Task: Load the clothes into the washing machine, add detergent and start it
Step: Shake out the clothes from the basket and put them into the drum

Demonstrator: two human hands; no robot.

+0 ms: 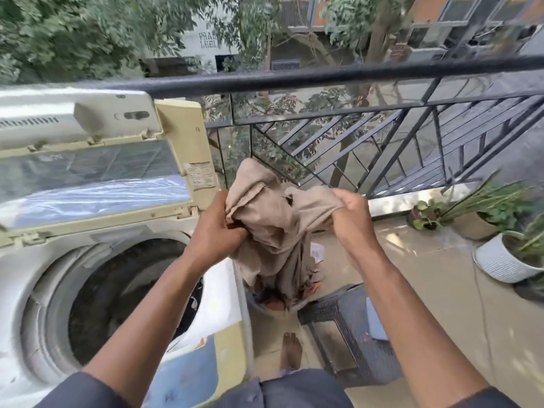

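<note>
Loading stage, early. We are holding one beige garment [273, 219] beside the washing machine [35, 278], above the laundry basket [265, 304] on the floor: our left hand [216, 231] is clenching its bunched end, our right hand [351, 214] is gripping the other edge. The lid [97, 172] is standing open; the drum [117, 298] is looking dark, contents unclear. Detergent and starting are remaining, we are judging. Count: one machine, one garment held, one basket with more clothes, two hands, several potted plants [506, 248].

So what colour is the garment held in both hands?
Plain beige-tan garment, no pattern, seen in the head view, gripped by the left hand and right hand.
</note>
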